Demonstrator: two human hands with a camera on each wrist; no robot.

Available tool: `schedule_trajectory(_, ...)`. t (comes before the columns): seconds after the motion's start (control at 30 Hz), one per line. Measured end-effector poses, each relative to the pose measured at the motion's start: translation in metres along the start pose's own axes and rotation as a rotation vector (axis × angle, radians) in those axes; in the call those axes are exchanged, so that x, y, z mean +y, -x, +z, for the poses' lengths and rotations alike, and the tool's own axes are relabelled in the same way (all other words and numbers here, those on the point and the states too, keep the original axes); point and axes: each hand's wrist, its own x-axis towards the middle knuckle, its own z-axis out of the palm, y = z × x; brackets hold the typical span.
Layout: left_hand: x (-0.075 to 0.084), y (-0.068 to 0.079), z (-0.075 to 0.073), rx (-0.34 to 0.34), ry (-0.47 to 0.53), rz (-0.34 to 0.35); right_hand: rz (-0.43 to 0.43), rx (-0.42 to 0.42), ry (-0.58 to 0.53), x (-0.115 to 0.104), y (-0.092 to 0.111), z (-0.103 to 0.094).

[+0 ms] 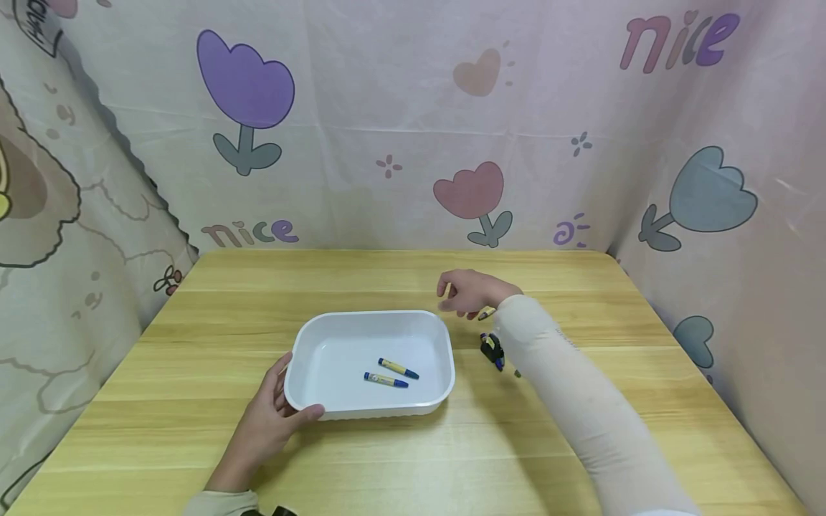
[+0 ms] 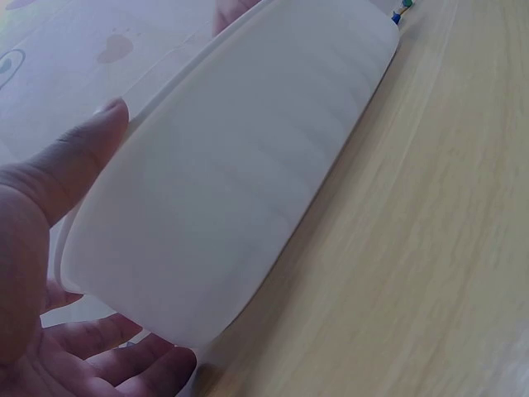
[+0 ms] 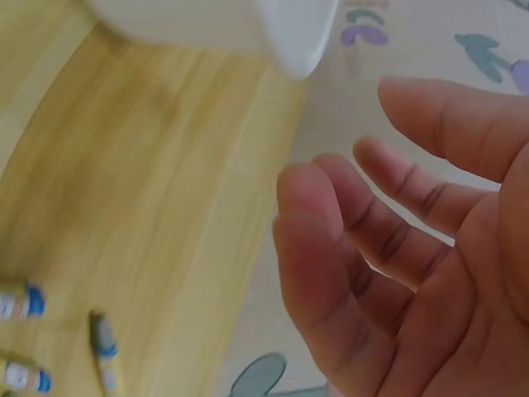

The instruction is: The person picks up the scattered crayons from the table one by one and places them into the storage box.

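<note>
My left hand (image 1: 268, 416) grips the left end of a white plastic tray (image 1: 303, 395), thumb at the front rim and fingers around the corner. In the left wrist view the tray's side wall (image 2: 223, 165) fills the middle. Two crayons (image 1: 386, 380) with yellow wrappers and blue ends lie inside the tray. Beyond its back right corner, my right hand (image 1: 474, 292) is held over the table with loosely bent fingers and nothing in them. The right wrist view shows the bare palm and a gap between thumb and fingers.
Right of the tray, a black object with blue-tipped pieces (image 1: 492, 350) lies near the right sleeve. A crayon (image 1: 487, 314) shows under the right wrist; the sleeve partly hides the things there. A printed curtain (image 1: 361, 186) hangs behind the wooden table (image 1: 258, 279) and at both sides.
</note>
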Motion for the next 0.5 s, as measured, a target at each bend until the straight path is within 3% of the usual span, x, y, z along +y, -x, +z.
schedule_trajectory(0.5,0.0,-0.001,0.001,0.01,0.017,0.009,0.145,0.07,0.032,0.052,0.017,-0.01)
